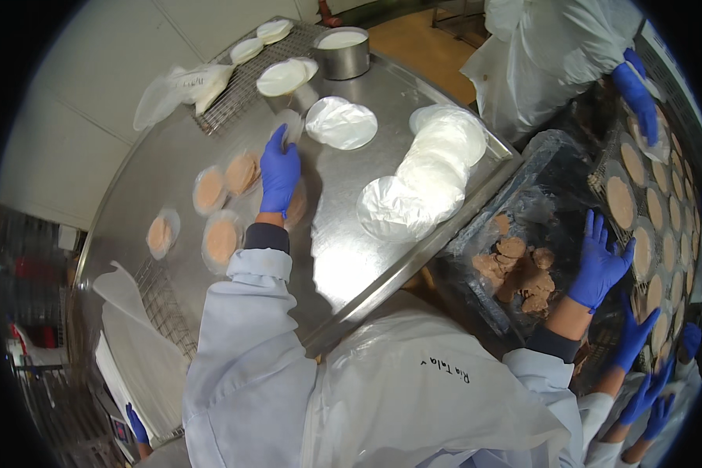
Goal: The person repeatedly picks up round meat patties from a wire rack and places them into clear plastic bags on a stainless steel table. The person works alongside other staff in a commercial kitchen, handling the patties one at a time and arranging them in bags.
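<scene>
My left hand (279,173), in a blue glove, is over the steel table (343,249). Its fingers close on the edge of a round translucent sheet (292,125). Beside and partly beneath this hand lie several pinkish-tan discs (222,238) on pale rounds; one is mostly hidden by the hand. My right hand (599,269), also blue-gloved, hangs with fingers spread above the right side of a dark plastic-lined bin (476,269). It appears to hold nothing. Brown broken pieces (515,273) lie in the bin.
White rounds (437,171) overlap along the table's right edge; more (342,123) lie near a metal ring (342,53). Wire mesh racks (152,300) rest on the table. At right, a rack (620,168) carries rows of discs. Co-workers' gloved hands (639,101) work around it.
</scene>
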Tool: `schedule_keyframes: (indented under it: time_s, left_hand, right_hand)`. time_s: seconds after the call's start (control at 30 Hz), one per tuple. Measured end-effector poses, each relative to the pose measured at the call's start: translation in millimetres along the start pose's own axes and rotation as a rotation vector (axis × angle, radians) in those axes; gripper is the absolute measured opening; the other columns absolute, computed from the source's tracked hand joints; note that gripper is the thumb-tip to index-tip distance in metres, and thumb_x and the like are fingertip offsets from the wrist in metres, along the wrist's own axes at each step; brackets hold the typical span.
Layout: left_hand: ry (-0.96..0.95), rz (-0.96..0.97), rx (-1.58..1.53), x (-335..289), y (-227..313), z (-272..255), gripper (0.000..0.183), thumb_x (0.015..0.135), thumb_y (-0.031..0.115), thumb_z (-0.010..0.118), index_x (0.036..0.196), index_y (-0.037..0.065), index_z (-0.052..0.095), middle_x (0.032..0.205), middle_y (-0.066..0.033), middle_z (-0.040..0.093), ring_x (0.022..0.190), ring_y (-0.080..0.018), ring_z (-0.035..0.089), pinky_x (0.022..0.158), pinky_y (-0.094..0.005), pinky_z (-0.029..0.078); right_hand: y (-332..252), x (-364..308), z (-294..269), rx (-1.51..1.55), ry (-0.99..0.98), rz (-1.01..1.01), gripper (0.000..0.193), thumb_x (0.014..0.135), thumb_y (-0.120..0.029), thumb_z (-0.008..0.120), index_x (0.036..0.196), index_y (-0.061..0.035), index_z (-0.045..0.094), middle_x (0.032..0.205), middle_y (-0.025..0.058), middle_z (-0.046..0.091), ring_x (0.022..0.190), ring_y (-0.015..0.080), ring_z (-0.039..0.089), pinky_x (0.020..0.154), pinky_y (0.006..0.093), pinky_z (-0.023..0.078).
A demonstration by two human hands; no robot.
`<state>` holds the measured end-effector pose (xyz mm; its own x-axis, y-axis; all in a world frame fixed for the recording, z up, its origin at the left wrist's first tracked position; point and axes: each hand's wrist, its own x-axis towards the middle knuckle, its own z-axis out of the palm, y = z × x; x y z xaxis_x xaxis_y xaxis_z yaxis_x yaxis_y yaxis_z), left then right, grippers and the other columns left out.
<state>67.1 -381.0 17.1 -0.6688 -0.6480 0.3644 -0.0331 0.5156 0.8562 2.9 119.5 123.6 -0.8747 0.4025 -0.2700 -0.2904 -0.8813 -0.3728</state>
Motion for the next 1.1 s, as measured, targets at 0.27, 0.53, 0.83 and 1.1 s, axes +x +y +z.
schedule_keyframes:
  time_s: [0.27, 0.53, 0.83, 1.1]
  left_hand:
    - [-0.732, -0.451, -1.060, -97.7, 168.3, 221.4, 0.044, 0.081, 0.012, 0.059, 0.120, 0.000, 0.044, 0.100, -0.0058, 0.056, 0.088, -0.0139, 0.053, 0.078, -0.0237, 0.043]
    - [-1.349, -0.989, -1.376, -197.0, 267.9, 295.1, 0.040, 0.085, 0.011, 0.050, 0.119, -0.007, 0.038, 0.119, -0.0191, 0.046, 0.107, -0.0286, 0.049, 0.094, -0.0397, 0.039]
    - [-1.339, -1.006, -1.454, -168.5, 229.5, 257.7, 0.048, 0.088, 0.027, 0.045, 0.126, 0.000, 0.033, 0.127, -0.0166, 0.041, 0.116, -0.0314, 0.041, 0.098, -0.0462, 0.033]
    - [-1.297, -1.097, -1.556, -150.0, 227.8, 251.5, 0.054, 0.089, 0.035, 0.042, 0.127, 0.000, 0.029, 0.128, -0.0196, 0.037, 0.118, -0.0335, 0.038, 0.097, -0.0481, 0.033]
  right_hand:
    - [-25.8, -2.1, -7.3, 0.200, -0.156, 0.054, 0.072, 0.078, -0.026, 0.056, 0.131, 0.0018, 0.017, 0.136, 0.0182, 0.020, 0.127, 0.0330, 0.021, 0.101, 0.0575, 0.020]
    - [-18.7, -15.5, -50.1, -0.419, 0.177, -0.416, 0.045, 0.087, -0.034, 0.046, 0.123, -0.0102, 0.033, 0.120, 0.0106, 0.043, 0.106, 0.0249, 0.047, 0.079, 0.0423, 0.043]
    - [-74.5, -4.8, -2.3, -0.329, -0.032, -0.509, 0.025, 0.086, -0.023, 0.046, 0.102, -0.0033, 0.042, 0.111, 0.0132, 0.048, 0.097, 0.0284, 0.053, 0.078, 0.0414, 0.046]
    - [-54.5, -40.9, -3.7, -0.250, -0.365, -0.068, 0.043, 0.088, -0.027, 0.041, 0.125, -0.0056, 0.034, 0.124, 0.0168, 0.042, 0.111, 0.0334, 0.045, 0.089, 0.0467, 0.040]
